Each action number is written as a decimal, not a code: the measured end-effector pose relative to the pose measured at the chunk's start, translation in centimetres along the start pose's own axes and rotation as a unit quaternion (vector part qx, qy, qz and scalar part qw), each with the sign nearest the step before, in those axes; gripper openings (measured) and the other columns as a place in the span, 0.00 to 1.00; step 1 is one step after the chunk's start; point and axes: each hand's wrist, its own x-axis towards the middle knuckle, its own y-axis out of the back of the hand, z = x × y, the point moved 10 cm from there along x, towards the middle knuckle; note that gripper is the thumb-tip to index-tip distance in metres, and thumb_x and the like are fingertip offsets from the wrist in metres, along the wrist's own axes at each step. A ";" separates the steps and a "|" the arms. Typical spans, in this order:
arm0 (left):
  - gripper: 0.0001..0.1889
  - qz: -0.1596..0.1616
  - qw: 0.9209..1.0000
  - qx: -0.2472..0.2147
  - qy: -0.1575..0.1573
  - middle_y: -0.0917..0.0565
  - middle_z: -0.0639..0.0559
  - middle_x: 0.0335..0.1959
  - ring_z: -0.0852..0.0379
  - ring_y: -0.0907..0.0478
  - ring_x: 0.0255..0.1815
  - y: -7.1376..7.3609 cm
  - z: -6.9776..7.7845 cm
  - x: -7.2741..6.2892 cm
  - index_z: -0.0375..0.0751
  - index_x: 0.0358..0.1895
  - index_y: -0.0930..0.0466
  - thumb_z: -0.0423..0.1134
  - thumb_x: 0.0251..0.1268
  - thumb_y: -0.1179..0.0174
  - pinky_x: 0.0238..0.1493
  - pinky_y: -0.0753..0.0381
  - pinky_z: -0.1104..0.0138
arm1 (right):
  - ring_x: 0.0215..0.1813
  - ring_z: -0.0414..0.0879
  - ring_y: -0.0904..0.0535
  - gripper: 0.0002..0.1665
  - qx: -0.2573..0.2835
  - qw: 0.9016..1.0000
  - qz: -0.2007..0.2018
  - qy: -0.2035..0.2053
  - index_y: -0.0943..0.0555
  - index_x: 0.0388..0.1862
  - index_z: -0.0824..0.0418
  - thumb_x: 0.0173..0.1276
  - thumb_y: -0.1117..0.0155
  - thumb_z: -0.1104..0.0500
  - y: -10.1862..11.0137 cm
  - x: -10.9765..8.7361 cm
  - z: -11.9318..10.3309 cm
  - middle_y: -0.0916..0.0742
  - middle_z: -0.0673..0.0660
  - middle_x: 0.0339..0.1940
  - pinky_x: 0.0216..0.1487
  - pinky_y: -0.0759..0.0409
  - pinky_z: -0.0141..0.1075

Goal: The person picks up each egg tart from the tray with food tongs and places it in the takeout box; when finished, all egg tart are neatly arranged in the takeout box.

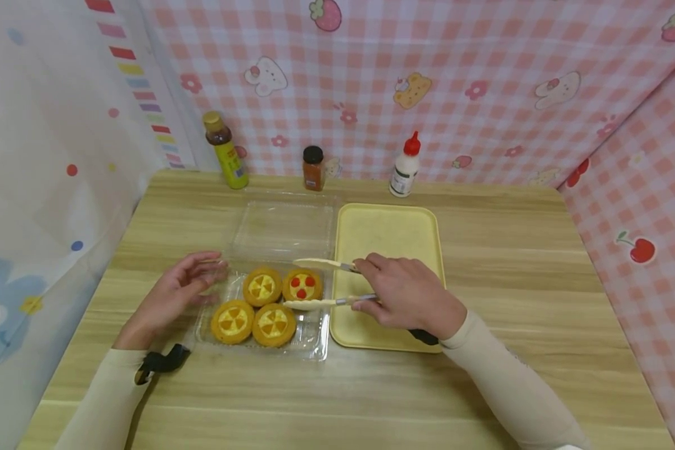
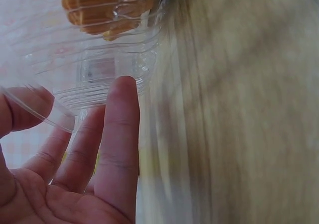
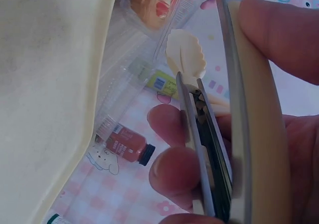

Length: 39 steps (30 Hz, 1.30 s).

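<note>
My right hand [image 1: 405,294] grips a pair of tongs [image 1: 317,304] with cream tips and metal shafts. The tongs are spread, their tips above and below a round tart with red pieces [image 1: 302,286] in the head view. Three tarts with yellow-and-brown wedge tops [image 1: 274,325] sit beside it in a clear plastic clamshell box [image 1: 314,342], whose lid [image 1: 284,224] lies folded back. My left hand [image 1: 182,287] is at the box's left side. In the left wrist view its fingers [image 2: 119,134] are extended along the plastic wall, the thumb apart from them near the rim.
A yellow tray [image 1: 390,234] lies right of the box, partly under my right hand. Along the back stand a green-labelled bottle [image 1: 230,162], a black-capped spice jar [image 1: 313,172] and a white squeeze bottle with a red cap [image 1: 405,172]. Patterned cloth hangs behind.
</note>
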 end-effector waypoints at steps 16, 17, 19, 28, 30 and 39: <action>0.25 -0.003 1.000 -0.008 -0.009 0.19 0.60 0.65 0.66 0.17 0.62 0.1 0.3 0.0 0.32 0.78 0.39 0.36 0.86 0.48 0.49 0.08 0.61 | 0.29 0.41 0.24 0.39 0.026 1.000 0.009 -0.010 0.20 0.66 0.60 0.69 0.29 0.33 0.8 -0.4 0.4 0.15 0.51 0.44 0.27 0.19 0.38; 0.26 -0.003 1.000 -0.007 -0.008 0.19 0.60 0.65 0.66 0.17 0.62 0.1 0.3 0.0 0.32 0.78 0.39 0.36 0.86 0.48 0.49 0.08 0.61 | 0.29 0.41 0.24 0.39 0.030 0.999 0.014 -0.011 0.20 0.65 0.60 0.69 0.29 0.33 0.9 -0.5 0.5 0.15 0.51 0.44 0.27 0.19 0.38; 0.26 -0.002 1.000 -0.005 -0.007 0.19 0.60 0.65 0.66 0.17 0.62 0.1 0.2 0.0 0.32 0.78 0.38 0.37 0.86 0.48 0.49 0.08 0.61 | 0.28 0.40 0.24 0.39 0.038 0.999 0.023 -0.013 0.20 0.65 0.60 0.69 0.28 0.33 1.1 -0.6 0.7 0.14 0.51 0.44 0.27 0.19 0.37; 0.26 -0.002 1.000 -0.002 -0.006 0.19 0.58 0.66 0.66 0.17 0.62 0.0 0.3 -0.1 0.33 0.78 0.38 0.37 0.86 0.47 0.49 0.08 0.61 | 0.24 0.38 0.29 0.36 0.055 0.997 0.056 -0.012 0.19 0.63 0.58 0.70 0.29 0.34 1.9 -1.3 1.6 0.14 0.49 0.42 0.26 0.23 0.35; 0.26 -0.002 1.000 -0.003 -0.006 0.19 0.59 0.66 0.66 0.17 0.62 0.0 0.3 -0.1 0.33 0.78 0.38 0.37 0.85 0.47 0.49 0.08 0.61 | 0.24 0.37 0.29 0.35 0.057 0.997 0.057 -0.014 0.19 0.61 0.57 0.70 0.30 0.33 1.9 -1.5 1.9 0.14 0.48 0.41 0.26 0.23 0.35; 0.26 -0.004 1.000 -0.002 -0.005 0.19 0.59 0.66 0.66 0.17 0.62 0.0 0.2 0.0 0.33 0.78 0.38 0.37 0.85 0.47 0.49 0.08 0.60 | 0.27 0.36 0.22 0.32 0.065 0.993 0.090 -0.030 0.18 0.56 0.57 0.68 0.27 0.35 2.8 -2.7 4.0 0.17 0.47 0.34 0.26 0.23 0.35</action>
